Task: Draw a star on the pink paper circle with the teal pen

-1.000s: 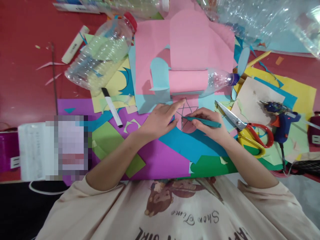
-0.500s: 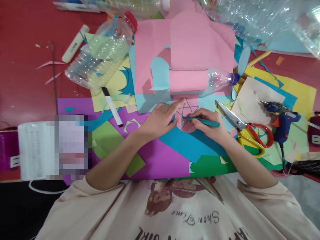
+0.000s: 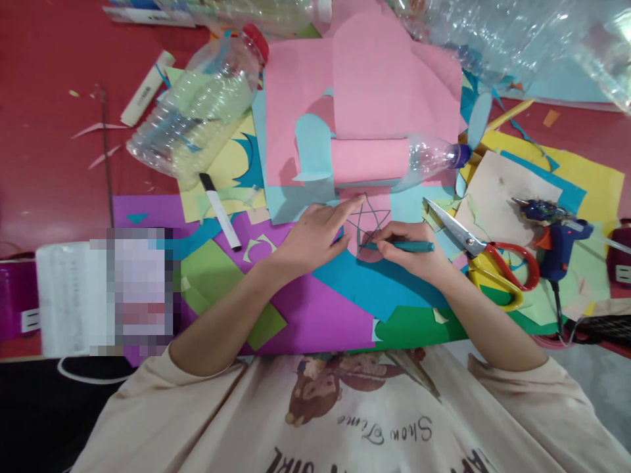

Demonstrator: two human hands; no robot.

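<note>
A small pink piece of paper (image 3: 369, 203) bears a star drawn in dark lines. My left hand (image 3: 318, 236) lies on its left side, index finger stretched to the star's top point and thumb apart. My right hand (image 3: 411, 246) pinches a teal pen (image 3: 417, 247), whose tip rests near the star's lower left point. Just beyond the paper lies a clear plastic bottle (image 3: 428, 159) with a purple cap, its body wrapped in pink paper. Beneath everything are blue paper (image 3: 362, 286) and purple paper (image 3: 320, 312).
Right of my right hand lie red-and-yellow-handled scissors (image 3: 478, 246) and a blue glue gun (image 3: 564, 246). A white marker (image 3: 221, 213) with a black cap is to the left. A red-capped plastic bottle (image 3: 202, 98) and pink paper sheets (image 3: 372, 79) lie farther back.
My right hand has drawn the pen tip down, toward the star's lower left point, and the pen now lies more level. My left hand keeps its place.
</note>
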